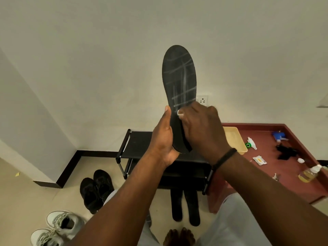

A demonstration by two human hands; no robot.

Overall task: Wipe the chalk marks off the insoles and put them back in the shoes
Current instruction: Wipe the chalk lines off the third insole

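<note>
1. The black shoe rack (142, 144) stands against the wall, mostly behind the raised arms.
2. A red floor area (276, 174) to the right carries a yellow tray (234, 139), a blue spray bottle (278, 135), a bottle of yellow liquid (308, 174), a small packet (259, 160) and some black items I cannot identify.
3. The pair of white sneakers (58, 228) sits at the bottom left on the pale floor; the nearer one is cut by the frame edge.
4. The pair of black shoes (96, 189) lies side by side just above the sneakers, left of the rack.
5. The held insole (177, 73) stands upright in front of the wall, toe end up, with pale crossing chalk marks (184, 80) over its upper half.
6. 2 more dark insoles (184, 206) lie on the floor in front of the rack, side by side.
7. The right hand (200, 128), a dark band on its wrist, presses against the insole's face; its fingers are curled together around something small and whitish (180, 112), which I cannot make out.
8. The left hand (164, 139) is clamped on the insole's lower part, thumb up along its left edge, heel end in the palm.
</note>
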